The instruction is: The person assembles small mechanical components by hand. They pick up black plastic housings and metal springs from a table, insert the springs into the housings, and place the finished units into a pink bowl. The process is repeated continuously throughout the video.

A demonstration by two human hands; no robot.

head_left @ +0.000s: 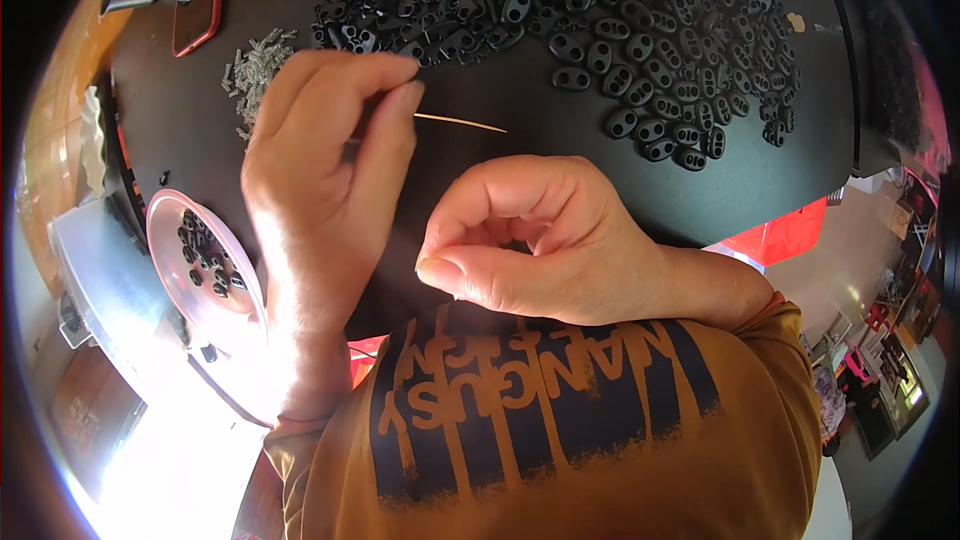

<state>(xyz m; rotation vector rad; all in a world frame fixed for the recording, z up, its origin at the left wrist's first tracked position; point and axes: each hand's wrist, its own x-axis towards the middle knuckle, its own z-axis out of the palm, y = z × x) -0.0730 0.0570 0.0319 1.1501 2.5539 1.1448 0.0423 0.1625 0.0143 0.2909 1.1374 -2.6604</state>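
Black table [500, 155] bears two-hole black plastic stoppers [640, 30] at one o'clock, small metal springs [255, 70] at eleven.

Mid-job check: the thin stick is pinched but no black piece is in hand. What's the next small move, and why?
Probably reach the right hand to the pile of black two-hole pieces for one: it is curled closed with nothing visible in its grip, while the left hand pinches the thin stick.

A heap of two-hole toggles [620, 30] covers the worktop's [500, 160] far right; small springs [255, 65] lie left of it (a dish [165, 250] sits nearer, at the left edge).
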